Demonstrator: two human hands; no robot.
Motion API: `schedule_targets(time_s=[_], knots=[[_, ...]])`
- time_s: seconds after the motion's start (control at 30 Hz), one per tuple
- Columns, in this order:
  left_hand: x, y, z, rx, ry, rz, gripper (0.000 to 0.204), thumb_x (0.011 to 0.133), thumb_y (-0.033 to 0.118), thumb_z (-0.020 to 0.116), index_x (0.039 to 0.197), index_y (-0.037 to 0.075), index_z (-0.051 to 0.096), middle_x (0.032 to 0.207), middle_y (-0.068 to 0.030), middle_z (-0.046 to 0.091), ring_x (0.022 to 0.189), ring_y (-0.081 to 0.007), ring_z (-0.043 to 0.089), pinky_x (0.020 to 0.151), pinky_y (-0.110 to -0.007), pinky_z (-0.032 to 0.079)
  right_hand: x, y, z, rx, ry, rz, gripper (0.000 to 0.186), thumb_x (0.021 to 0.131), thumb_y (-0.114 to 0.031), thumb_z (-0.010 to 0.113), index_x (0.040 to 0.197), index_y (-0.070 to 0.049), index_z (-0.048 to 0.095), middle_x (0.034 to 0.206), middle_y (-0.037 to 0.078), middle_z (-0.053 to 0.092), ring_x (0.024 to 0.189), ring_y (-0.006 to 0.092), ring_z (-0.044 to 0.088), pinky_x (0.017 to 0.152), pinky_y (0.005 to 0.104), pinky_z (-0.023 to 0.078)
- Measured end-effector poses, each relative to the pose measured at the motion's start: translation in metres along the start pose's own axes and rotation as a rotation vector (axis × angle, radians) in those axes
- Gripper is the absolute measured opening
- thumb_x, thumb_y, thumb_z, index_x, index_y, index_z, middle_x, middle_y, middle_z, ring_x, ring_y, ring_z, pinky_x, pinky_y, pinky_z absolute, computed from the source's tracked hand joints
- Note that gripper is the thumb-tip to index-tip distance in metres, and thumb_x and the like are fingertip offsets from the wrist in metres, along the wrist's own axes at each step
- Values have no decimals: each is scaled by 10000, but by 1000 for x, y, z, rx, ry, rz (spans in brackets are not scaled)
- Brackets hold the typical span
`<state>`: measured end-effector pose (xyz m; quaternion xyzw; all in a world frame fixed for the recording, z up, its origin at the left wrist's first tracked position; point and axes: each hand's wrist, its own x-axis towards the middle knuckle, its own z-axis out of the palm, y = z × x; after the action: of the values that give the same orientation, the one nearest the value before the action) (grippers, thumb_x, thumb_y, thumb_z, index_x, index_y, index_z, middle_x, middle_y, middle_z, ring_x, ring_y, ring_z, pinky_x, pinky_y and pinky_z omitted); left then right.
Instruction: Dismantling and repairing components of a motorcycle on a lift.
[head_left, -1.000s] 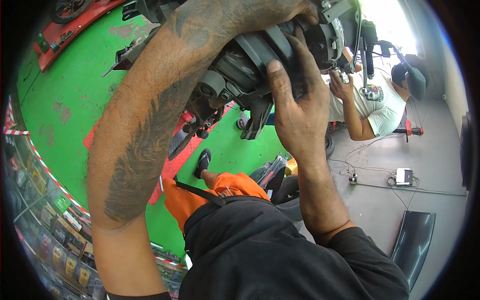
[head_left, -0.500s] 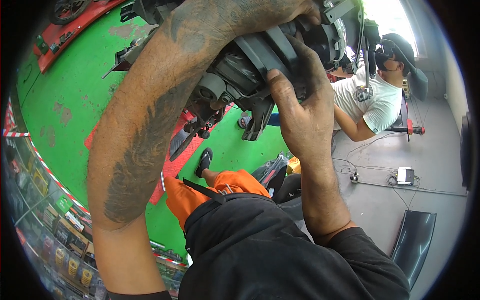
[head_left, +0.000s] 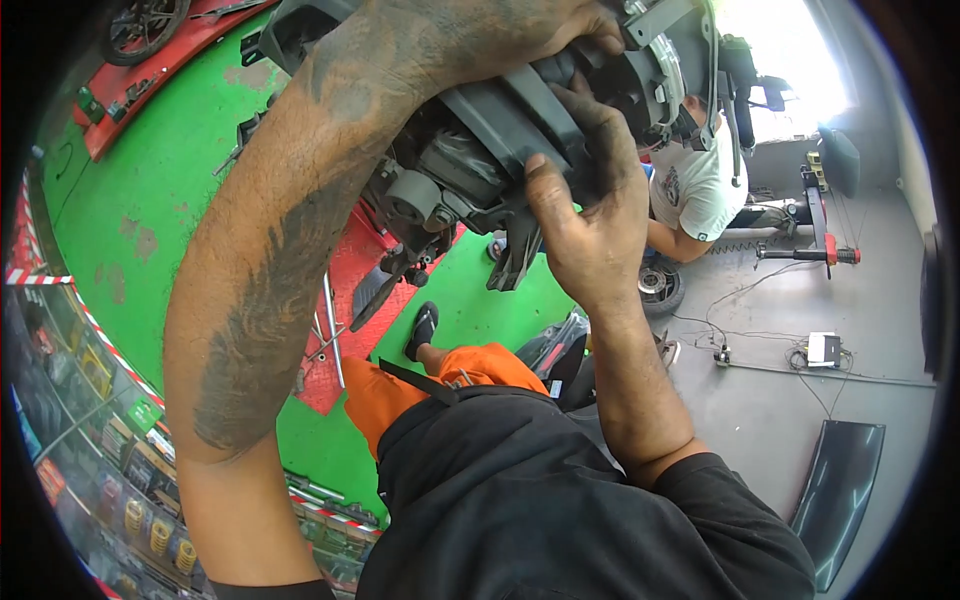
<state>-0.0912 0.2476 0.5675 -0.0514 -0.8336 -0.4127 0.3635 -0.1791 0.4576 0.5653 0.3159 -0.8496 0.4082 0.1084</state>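
A black plastic assembly [head_left: 500, 125], with brackets, a clear-rimmed round part and a grey cylindrical mount, fills the upper middle. My left arm arches over it, and my left hand [head_left: 545, 30] has curled fingers on its top. My right hand [head_left: 590, 225] is closed round a ribbed black section from the right and below, thumb pressed on its face. Both hands are darkened with grime. Part of the assembly is hidden behind my left forearm.
A co-worker in a white T-shirt [head_left: 695, 190] bends behind the assembly. A red stand with a wheel [head_left: 140, 80] is upper left. A glass display case [head_left: 60, 400] with striped tape lines the left. A wheel [head_left: 662, 290], cables and a dark panel [head_left: 835, 500] lie at right.
The co-worker has leaned left behind the assembly, revealing more of the red-ended stand at right. My right hand has shifted slightly left along with the assembly.
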Motion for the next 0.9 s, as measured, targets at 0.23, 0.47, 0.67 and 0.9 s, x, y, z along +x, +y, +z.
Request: schedule_targets(time_s=[0.23,0.47,0.67,0.9], knots=[[124,-7,48,367,-122,424,365,930,322,722,1249,159,655,1188,-139,616,1195,-323,605,1087,-548,460,8,-1,1,-181,65,-115,473,728,-139,710,1178,-12,637,1314,216,640,1112,346,579,992,435,460],[132,-25,47,311,-137,564,474,916,345,725,1339,178,592,1256,-150,557,1203,-345,556,1051,-538,487,13,-5,-1,-196,30,-114,455,739,-119,691,1171,11,630,1271,233,650,1152,358,623,1019,433,459],[143,-20,22,481,-451,660,767,882,393,750,1541,226,395,1581,-208,321,1431,-436,367,1202,-524,354,9,-8,-1,-152,17,-87,496,746,-165,703,1205,9,632,1119,209,674,1067,380,631,979,466,468],[193,-24,15,1166,-254,1166,978,858,367,773,1626,418,169,1544,-210,346,1430,-387,366,1230,-535,291,9,-13,-2,-132,36,-96,469,748,-176,691,1181,0,644,1222,199,670,1078,379,619,990,469,461]])
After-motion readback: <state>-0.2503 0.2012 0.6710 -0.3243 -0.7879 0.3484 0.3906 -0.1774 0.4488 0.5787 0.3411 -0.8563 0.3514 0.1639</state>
